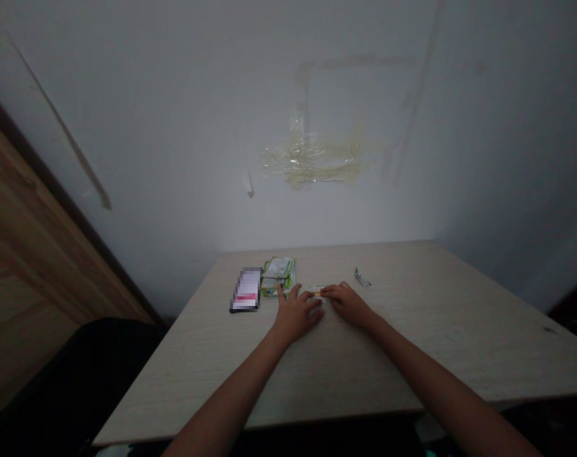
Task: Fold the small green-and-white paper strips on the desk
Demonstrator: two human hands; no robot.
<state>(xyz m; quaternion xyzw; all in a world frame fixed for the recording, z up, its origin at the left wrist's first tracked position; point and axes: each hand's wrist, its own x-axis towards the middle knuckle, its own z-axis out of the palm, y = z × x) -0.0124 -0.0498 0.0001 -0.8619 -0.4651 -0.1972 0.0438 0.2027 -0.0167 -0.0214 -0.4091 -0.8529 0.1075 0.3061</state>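
Observation:
My left hand rests on the pale wood-grain table with its fingers spread, just right of a stack of green-and-white packets. My right hand lies close by, its fingertips at a small yellow-and-white packet between my hands. Part of that packet is hidden by my fingers, and I cannot tell if it is held. A black-edged smartphone with a blurred screen lies left of the stack. A small torn silver-and-green wrapper lies farther back on the right.
The table's far edge meets a white wall with patches of old tape residue. A wooden panel stands at the left, and a dark chair back sits near the table's left corner.

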